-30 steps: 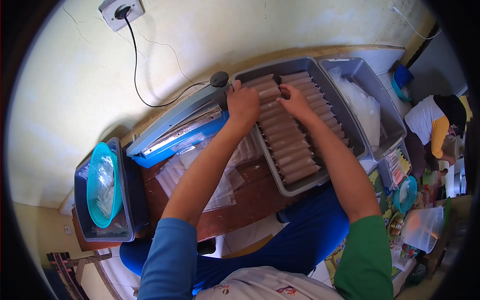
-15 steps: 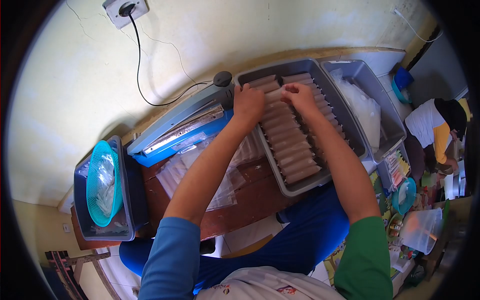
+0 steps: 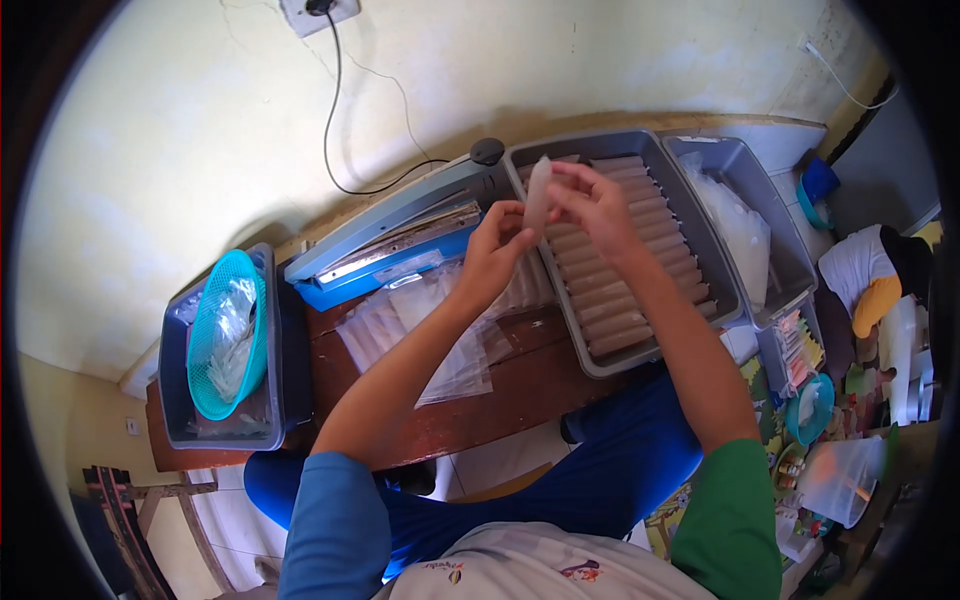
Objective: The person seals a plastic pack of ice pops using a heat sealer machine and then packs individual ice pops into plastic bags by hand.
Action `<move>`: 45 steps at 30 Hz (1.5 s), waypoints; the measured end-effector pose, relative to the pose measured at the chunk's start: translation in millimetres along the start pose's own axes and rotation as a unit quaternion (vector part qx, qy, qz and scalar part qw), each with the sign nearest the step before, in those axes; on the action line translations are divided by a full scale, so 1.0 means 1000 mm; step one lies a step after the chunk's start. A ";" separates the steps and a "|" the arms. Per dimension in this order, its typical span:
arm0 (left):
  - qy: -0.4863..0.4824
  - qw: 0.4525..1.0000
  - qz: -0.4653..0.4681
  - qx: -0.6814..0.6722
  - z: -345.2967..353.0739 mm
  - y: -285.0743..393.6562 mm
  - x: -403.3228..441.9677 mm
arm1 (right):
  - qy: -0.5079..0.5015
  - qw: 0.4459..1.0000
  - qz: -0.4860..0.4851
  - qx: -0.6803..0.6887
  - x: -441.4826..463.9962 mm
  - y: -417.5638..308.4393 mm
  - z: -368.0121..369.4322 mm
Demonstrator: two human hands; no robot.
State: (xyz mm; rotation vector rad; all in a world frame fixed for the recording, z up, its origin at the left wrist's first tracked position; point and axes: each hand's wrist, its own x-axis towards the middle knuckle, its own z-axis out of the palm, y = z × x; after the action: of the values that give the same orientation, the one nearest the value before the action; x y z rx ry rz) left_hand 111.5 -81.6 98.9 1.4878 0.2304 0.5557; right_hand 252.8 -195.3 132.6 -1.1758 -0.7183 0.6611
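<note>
A pale, filled plastic tube (image 3: 538,195) is held upright above the left edge of a grey tray (image 3: 735,290). My left hand (image 3: 494,252) is closed on its lower part, thumb in front. From the other side, my right hand (image 3: 597,208) grips the tube with its fingertips. Beneath the hands, rows of similar pinkish-brown filled tubes (image 3: 612,300) lie packed in the tray, partly hidden by my right hand and forearm. Left of the tray, flat clear plastic bags (image 3: 440,355) with tubes inside are spread on the wooden table (image 3: 515,385).
A long blue-and-grey sealer (image 3: 390,262) stands against the wall, its cord running to a socket. At left, a dark bin (image 3: 270,440) holds a turquoise basket (image 3: 203,390). Another grey tray (image 3: 775,215) with plastic sheets is at right. Another person (image 3: 860,275) sits beyond it.
Both hands have lifted from over the tubes in the tray, and a tube now stands upright between them. The view has shifted slightly. The other person's arm has moved.
</note>
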 end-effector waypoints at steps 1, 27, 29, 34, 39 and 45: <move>0.005 1.000 0.003 0.001 -0.005 0.000 -0.009 | -0.005 1.000 -0.001 0.000 -0.007 0.002 0.010; 0.020 0.831 0.075 0.550 -0.127 0.016 -0.200 | -0.284 0.898 0.039 -0.334 -0.130 0.052 0.122; 0.026 0.810 0.068 0.582 -0.131 0.005 -0.200 | -0.322 0.877 0.050 -0.352 -0.131 0.046 0.121; 0.071 0.838 0.076 0.536 -0.135 -0.001 -0.199 | -0.387 0.845 0.048 -0.365 -0.147 0.057 0.126; 0.083 0.846 0.079 0.521 -0.134 -0.004 -0.198 | -0.345 0.872 0.010 -0.347 -0.163 0.089 0.144; 0.092 0.847 0.094 0.516 -0.133 -0.001 -0.199 | -0.260 0.890 -0.070 -0.368 -0.171 0.113 0.163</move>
State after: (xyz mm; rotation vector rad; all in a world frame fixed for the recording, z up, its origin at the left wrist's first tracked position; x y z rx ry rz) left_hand -121.3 -61.0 48.3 2.5270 0.6029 0.7898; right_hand 10.7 -206.1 34.3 -1.6290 -1.5928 0.5988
